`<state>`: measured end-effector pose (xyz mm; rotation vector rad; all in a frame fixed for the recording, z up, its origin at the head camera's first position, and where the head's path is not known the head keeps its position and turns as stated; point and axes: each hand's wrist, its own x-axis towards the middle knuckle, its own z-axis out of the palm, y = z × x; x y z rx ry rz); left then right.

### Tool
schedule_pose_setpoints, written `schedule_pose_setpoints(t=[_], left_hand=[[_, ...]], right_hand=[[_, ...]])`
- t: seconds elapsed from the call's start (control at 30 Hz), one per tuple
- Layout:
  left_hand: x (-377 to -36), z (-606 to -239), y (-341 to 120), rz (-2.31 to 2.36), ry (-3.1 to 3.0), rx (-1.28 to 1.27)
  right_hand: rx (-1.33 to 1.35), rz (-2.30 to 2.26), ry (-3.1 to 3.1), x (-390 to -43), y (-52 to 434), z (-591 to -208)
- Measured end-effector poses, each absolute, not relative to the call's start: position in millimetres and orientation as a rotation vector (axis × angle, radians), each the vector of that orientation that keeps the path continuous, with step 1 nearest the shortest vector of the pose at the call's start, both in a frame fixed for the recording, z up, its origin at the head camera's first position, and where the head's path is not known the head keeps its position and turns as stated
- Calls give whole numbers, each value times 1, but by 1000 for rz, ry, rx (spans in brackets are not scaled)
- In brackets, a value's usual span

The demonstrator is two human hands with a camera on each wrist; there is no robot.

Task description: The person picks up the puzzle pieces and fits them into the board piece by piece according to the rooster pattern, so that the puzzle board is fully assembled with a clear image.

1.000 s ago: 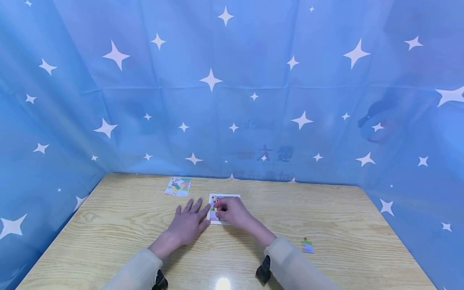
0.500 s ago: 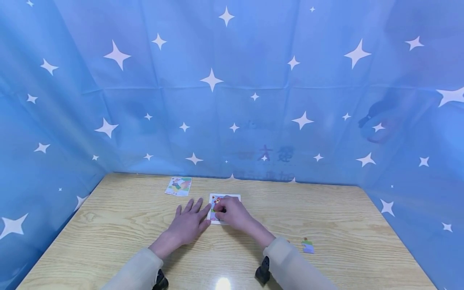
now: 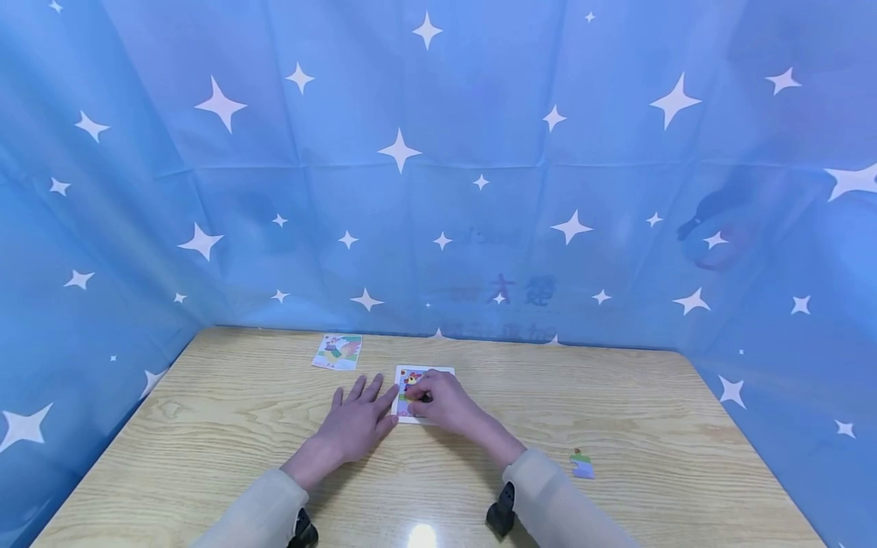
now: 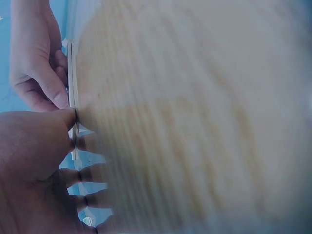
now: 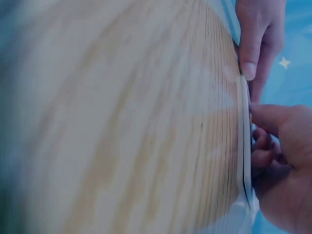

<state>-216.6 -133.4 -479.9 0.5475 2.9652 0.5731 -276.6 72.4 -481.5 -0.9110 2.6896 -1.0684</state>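
A white-framed jigsaw puzzle (image 3: pixel 404 415) with a colourful cartoon picture lies mid-table. My left hand (image 3: pixel 358 428) lies spread on the table at its left, with the thumb and index finger touching the frame's edge. Over the picture, my right hand (image 3: pixel 445 401) has its fingers curled, with thumb and index finger pinching a puzzle piece that the hand mostly hides. In the right wrist view, the thumb of the right hand (image 5: pixel 287 146) comes down at the board's edge (image 5: pixel 243 141), where a bit of orange shows. Most of the picture's right part is hidden by this hand.
A loose green and lilac puzzle piece (image 3: pixel 582 464) lies on the wooden table (image 3: pixel 658 426) to the right. At the back left lies a square picture card (image 3: pixel 337 352). A blue star-patterned curtain (image 3: pixel 438 198) hangs behind the table.
The right hand stays over the puzzle, and its thumb and fingers shift very slightly. The left hand has not moved.
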Motion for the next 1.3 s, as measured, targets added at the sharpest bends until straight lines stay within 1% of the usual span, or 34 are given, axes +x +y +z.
schedule_pose_setpoints(t=[0.17, 0.37, 0.63, 0.9, 1.17, 1.3], left_hand=[[-213, -472, -132, 592, 2951, 541], [-212, -471, -131, 575, 2942, 534], [-215, -478, -133, 611, 2944, 577], [-219, -492, -135, 594, 2968, 592], [-214, -478, -132, 621, 2941, 580], [-214, -478, -133, 610, 2949, 567]], right_hand=[[-946, -1151, 2587, -277, 81, -481], [-918, -1235, 2471, -271, 100, -472], [-809, -1249, 2478, -261, 148, -460], [-736, -1235, 2514, -248, 201, -458], [-777, -1105, 2532, -236, 245, -451], [-793, -1091, 2501, -229, 259, -450]])
